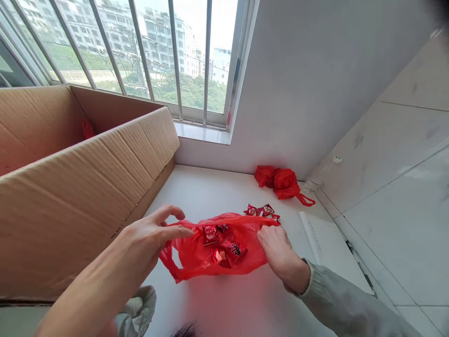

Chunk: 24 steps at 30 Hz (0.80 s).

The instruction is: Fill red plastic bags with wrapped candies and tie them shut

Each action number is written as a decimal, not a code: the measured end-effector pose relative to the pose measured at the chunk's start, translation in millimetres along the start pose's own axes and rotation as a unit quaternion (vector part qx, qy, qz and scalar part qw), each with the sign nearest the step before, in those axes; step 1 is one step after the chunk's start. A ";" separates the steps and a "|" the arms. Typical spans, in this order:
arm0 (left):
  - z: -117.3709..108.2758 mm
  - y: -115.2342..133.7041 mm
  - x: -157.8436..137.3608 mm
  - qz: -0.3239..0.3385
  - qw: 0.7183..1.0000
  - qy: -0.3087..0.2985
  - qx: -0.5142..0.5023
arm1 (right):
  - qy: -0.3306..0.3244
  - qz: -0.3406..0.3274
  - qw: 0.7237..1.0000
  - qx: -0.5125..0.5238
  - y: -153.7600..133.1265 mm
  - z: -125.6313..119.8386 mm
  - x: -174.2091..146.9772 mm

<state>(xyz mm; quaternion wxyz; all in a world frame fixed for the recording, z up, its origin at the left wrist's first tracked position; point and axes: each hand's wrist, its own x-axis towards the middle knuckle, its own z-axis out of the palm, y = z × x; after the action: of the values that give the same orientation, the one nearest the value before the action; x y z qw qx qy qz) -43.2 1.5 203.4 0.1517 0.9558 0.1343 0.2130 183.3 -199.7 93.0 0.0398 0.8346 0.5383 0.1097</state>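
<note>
A red plastic bag [196, 262] lies with its mouth spread on the white table in front of me. Inside it are several small red-wrapped snack packets [234, 249]. My right hand [277, 248] is closed on the right end of the bag's rim. At the left end, my left hand [157, 232] has thumb and forefinger apart, the thumb over the rim; its other fingers are mostly hidden. More red packets [259, 210] lie on the table just behind the bag.
A large open cardboard box [140, 159] stands at the left, something red inside. Two bunched red bags [284, 181] sit at the back by the wall. On the right lie a white flat object [326, 238] and a dark pen-like stick [361, 267]. A barred window [157, 61] is behind.
</note>
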 end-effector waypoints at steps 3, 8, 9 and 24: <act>-2.2 -13.9 1.6 0.022 0.999 -0.029 0.011 | 0.003 -0.008 1.000 0.004 10.0 -10.5 8.5; -10.5 -20.6 -0.1 -0.023 0.996 -0.081 -0.009 | -0.007 -0.189 0.968 0.166 34.4 -90.3 20.1; -11.4 -20.9 -0.9 -0.029 0.995 -0.090 -0.018 | 0.015 -0.196 0.954 0.226 41.3 -104.7 23.1; 1.4 8.8 -39.5 -0.093 0.994 -0.051 0.004 | 0.304 0.118 0.819 0.472 39.2 -73.6 48.4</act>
<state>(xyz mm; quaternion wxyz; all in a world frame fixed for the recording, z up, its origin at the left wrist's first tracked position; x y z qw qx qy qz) -75.4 -19.6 190.8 0.1736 0.9493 0.2160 0.1482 220.8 -175.9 178.6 -0.5378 0.7325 0.4066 0.0943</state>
